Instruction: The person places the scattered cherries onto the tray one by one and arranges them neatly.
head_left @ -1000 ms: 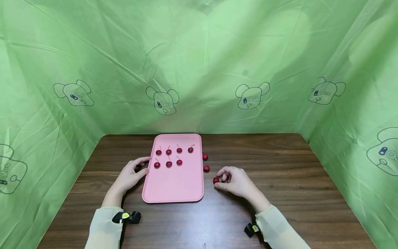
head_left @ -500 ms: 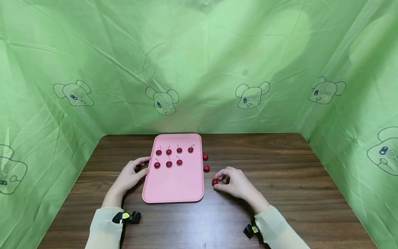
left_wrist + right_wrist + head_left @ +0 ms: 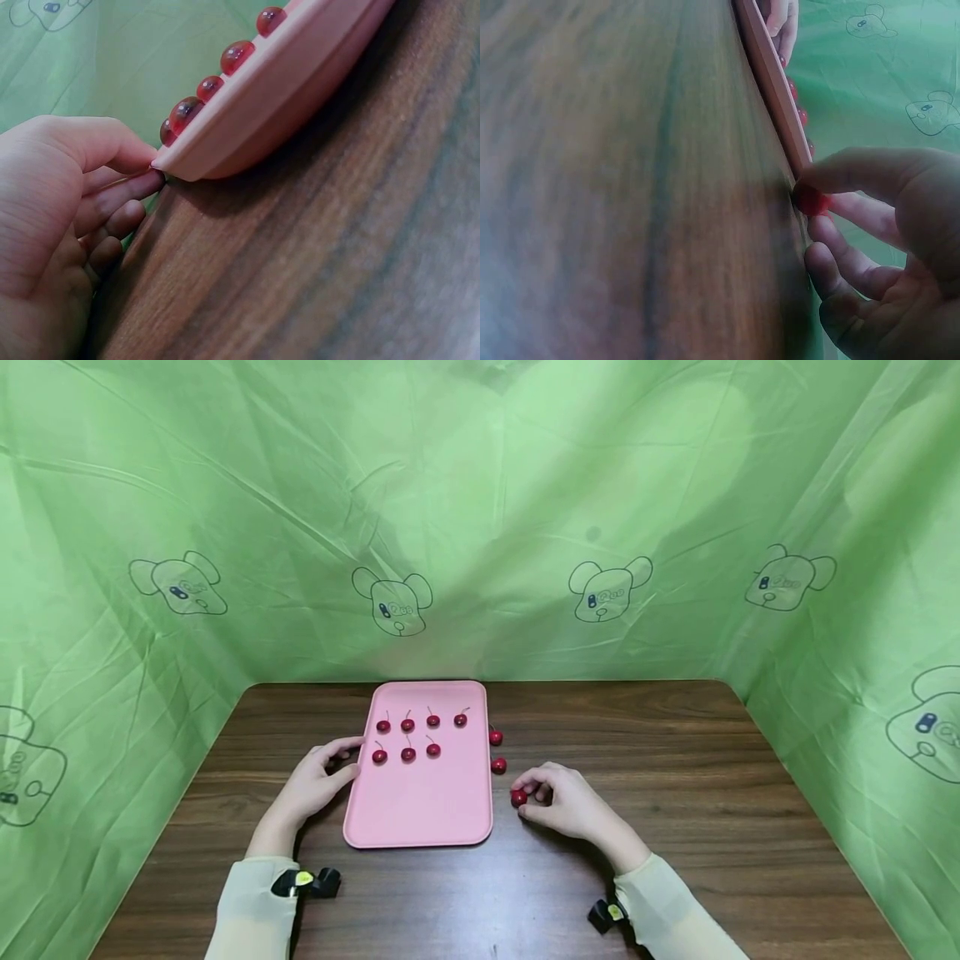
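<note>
Along the left rim of a pink tray [image 3: 423, 814], my left hand [image 3: 309, 787] touches the edge with its thumb and forefinger, spaced apart. Several red cherries [image 3: 408, 754] with thin stems lie on the tray in two rows, four-wide at the back and shorter in front. Right of the tray, my right hand [image 3: 566, 803] pinches a single cherry [image 3: 518, 797] between thumb and fingers, at table level. The right wrist view shows this cherry [image 3: 811, 200] between the fingertips, with the other fingers loosely curled below. Whether it has a stem is hidden.
Two more cherries, one farther back [image 3: 496, 737] and one nearer [image 3: 498, 766], lie on the table against the tray's right edge. The dark wooden table [image 3: 675, 760] is bounded behind and at the sides by a green cloth [image 3: 480, 527] with printed bear heads.
Over the last second the right hand and its cherry have shifted very slightly left and toward the table's front. The left hand, tray and other cherries stay in place.
</note>
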Motion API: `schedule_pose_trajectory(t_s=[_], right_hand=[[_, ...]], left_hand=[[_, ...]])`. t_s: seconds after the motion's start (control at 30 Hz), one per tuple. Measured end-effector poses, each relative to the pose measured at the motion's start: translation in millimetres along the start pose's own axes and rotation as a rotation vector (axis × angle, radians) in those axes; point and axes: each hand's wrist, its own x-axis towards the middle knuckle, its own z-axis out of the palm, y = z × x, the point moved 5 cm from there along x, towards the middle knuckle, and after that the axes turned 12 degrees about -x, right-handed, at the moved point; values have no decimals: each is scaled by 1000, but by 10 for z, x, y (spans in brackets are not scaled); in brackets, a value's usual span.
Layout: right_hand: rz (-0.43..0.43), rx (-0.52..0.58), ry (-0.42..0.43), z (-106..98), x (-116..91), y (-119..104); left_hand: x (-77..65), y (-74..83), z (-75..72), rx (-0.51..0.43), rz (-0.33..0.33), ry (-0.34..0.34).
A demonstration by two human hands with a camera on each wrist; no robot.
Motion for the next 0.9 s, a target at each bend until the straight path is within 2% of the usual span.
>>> schedule_pose_trajectory(t_s=[0.4,0.67,0.9], right_hand=[[37,20,-15,25,7,24],[91,36,-30,27,11,59],[90,48,-23,10,8,68]], left_hand=[[5,28,-5,-9,4,-17],[2,30,-7,-7,1,-20],[3,33,-11,-5,-4,-23]])
